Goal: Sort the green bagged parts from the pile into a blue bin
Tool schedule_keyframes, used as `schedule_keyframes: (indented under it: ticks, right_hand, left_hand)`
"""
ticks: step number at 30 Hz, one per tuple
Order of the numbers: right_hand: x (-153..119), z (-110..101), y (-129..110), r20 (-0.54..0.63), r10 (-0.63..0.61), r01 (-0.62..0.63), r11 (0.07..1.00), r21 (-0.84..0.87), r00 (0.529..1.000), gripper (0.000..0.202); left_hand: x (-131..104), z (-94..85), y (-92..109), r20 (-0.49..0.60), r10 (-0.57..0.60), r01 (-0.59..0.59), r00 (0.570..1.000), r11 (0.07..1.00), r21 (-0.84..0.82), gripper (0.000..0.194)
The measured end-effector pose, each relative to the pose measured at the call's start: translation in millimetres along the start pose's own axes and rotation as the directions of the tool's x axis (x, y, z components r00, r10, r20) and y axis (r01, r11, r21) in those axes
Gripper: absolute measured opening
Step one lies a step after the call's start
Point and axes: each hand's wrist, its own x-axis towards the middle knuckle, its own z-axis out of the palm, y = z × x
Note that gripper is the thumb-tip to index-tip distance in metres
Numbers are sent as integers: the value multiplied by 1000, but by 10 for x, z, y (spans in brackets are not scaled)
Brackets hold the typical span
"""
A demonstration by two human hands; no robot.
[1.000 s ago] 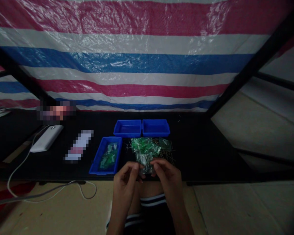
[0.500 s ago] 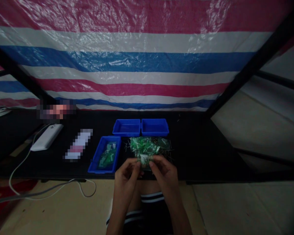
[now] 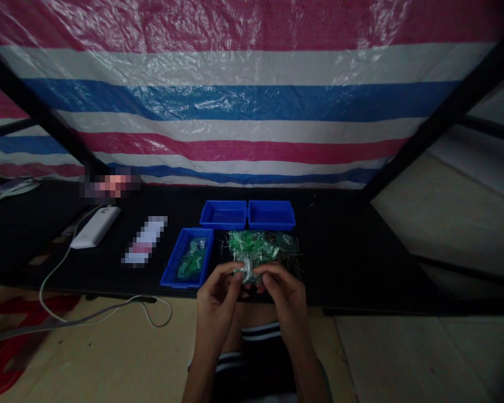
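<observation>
Between my two hands is a small clear plastic bag (image 3: 247, 270) with whitish contents too small to make out. My left hand (image 3: 219, 291) pinches its left side between thumb and fingers. The right side is pinched by my right hand (image 3: 282, 291). Just beyond the fingers lies a pile of green and clear plastic packets (image 3: 252, 244). Thin pin-like pieces (image 3: 292, 263) are scattered at the pile's right, and a few more lie at its left. To the left a blue tray (image 3: 209, 252) holds several greenish packets (image 3: 192, 260).
Two blue trays (image 3: 223, 214) (image 3: 271, 215) stand side by side behind the pile. A white power-bank-like device (image 3: 96, 228) with a cable sits on the black table (image 3: 353, 257) at left, near a blurred-out slip (image 3: 145, 240). A striped sheet (image 3: 252, 101) hangs behind.
The bag between my fingers now looks bunched and narrower than before, and its lower part no longer hangs flat. The whole view has shifted slightly.
</observation>
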Motion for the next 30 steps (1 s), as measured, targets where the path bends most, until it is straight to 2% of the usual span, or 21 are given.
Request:
schedule_keyframes:
  ticks: [4,9,12,14,18,21,24,26,27,30]
  right_hand:
    - [-22,-5,39,-21,22,-24,998,-63,1000,18]
    - [-50,21,35,0,21,-21,999,-29,1000,17]
    - [-52,26,26,-15,34,-34,999,-13,999,19]
    - [-37,-12,49,-47,41,-42,999,-18,998,22]
    - [30,-173,173,-101,37,-46,995,-84,994,26]
    - [84,-273,291,-163,21,-56,976,-209,986,30]
    - [129,-315,390,-218,-76,-27,900,-434,973,29]
    - [160,-328,440,-219,-170,8,806,-591,961,28]
    - [176,-335,460,-212,-212,23,755,-655,954,29]
    - [225,-359,512,-156,-280,63,641,-765,947,44]
  left_hand:
    - [-5,4,-33,6,35,-35,999,999,-8,30]
    - [-19,0,-21,11,48,-48,999,999,24,27]
    - [-23,-66,12,-53,75,-71,996,995,75,27]
    - [-12,-180,36,-166,106,-88,980,990,115,30]
    - [42,-540,68,-386,184,-85,904,962,260,42]
    - [80,-759,78,-401,251,-9,881,856,516,48]
    - [85,-797,99,-405,355,17,843,733,680,42]
    - [74,-736,117,-417,410,-6,811,718,696,39]
    - [69,-694,123,-412,424,-29,806,725,688,37]
    - [59,-571,110,-342,429,-133,836,763,633,29]
